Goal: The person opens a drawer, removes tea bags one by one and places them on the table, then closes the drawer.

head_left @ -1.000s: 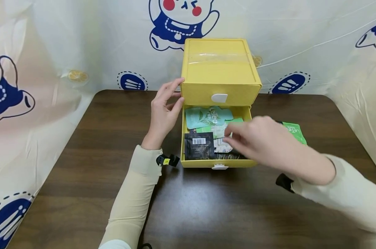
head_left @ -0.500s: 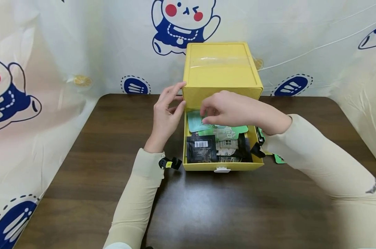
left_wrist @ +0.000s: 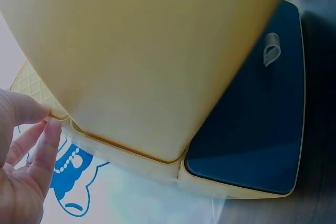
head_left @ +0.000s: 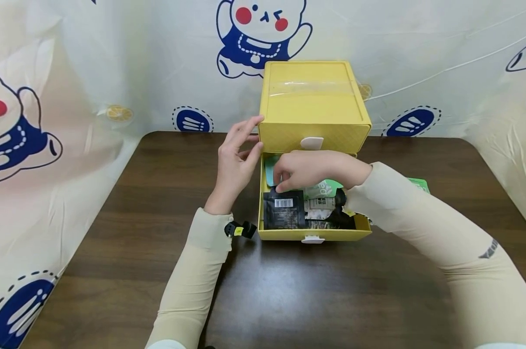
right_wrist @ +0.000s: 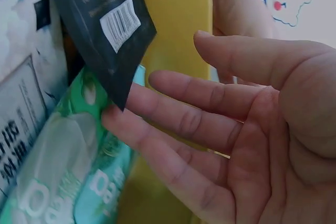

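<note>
A two-tier yellow drawer box (head_left: pixel 313 106) stands on the table with its lower drawer (head_left: pixel 285 235) pulled out. My left hand (head_left: pixel 238 167) steadies the box's left front edge with fingertips and thumb. In the left wrist view, those fingers (left_wrist: pixel 48 142) touch the edge of the box. My right hand (head_left: pixel 311 169) reaches into the drawer's back left. In the right wrist view, its thumb stands apart and the extended fingers (right_wrist: pixel 173 124) lie at the corner of a black sachet (right_wrist: pixel 107 30). Turquoise (right_wrist: pixel 107 177) and green (right_wrist: pixel 55 166) packets lie beside it.
Other packets fill the drawer, among them a white printed one (head_left: pixel 319 203). Right of the box, partly behind my right sleeve, lies a green packet (head_left: pixel 419 184). A patterned white sheet (head_left: pixel 158 58) hangs behind the brown table (head_left: pixel 263 295).
My right hand has moved left from the drawer's right side to its back left, then forward to the black sachet. The left hand keeps its place on the box.
</note>
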Tool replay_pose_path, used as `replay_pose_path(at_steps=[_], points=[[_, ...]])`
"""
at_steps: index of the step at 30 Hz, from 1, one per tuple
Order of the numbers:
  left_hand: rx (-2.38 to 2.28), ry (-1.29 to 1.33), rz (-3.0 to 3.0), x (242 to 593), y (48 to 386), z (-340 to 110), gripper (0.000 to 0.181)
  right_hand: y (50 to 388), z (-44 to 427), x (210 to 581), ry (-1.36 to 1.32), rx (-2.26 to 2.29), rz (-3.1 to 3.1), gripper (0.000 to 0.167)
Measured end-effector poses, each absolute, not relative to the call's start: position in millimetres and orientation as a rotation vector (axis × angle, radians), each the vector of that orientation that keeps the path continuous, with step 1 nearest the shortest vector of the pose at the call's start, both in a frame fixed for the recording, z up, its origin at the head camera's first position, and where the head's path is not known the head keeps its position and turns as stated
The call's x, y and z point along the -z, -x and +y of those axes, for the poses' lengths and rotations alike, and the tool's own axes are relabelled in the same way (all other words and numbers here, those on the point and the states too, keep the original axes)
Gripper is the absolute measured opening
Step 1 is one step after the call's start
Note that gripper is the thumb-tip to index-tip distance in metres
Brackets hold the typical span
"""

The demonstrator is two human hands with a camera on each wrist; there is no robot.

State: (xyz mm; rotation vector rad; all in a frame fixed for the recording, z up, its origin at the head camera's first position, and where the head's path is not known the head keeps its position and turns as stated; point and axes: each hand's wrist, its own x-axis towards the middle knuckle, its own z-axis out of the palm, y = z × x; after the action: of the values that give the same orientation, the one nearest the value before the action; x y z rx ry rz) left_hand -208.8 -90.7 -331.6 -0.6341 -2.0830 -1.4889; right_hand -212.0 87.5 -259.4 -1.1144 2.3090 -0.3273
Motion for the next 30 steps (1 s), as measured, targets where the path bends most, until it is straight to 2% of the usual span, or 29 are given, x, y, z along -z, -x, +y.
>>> replay_pose_path(at_steps=[12, 20, 30], points=[[1.474, 0.656, -2.053, 332.6, 210.2, -90.9, 0.043, 215.4, 79.1, 273.4, 1.125, 0.381, 2.207, 0.013], [1.469, 0.665, -2.044, 332.7, 210.2, -90.6, 0.043, 216.4, 83.1, 273.8, 1.167, 0.433, 2.173, 0.024], [1.488, 0.642, -2.054, 331.7, 209.5, -90.0, 0.044, 216.7, 92.7, 272.4, 1.151, 0.491, 2.203, 0.023]])
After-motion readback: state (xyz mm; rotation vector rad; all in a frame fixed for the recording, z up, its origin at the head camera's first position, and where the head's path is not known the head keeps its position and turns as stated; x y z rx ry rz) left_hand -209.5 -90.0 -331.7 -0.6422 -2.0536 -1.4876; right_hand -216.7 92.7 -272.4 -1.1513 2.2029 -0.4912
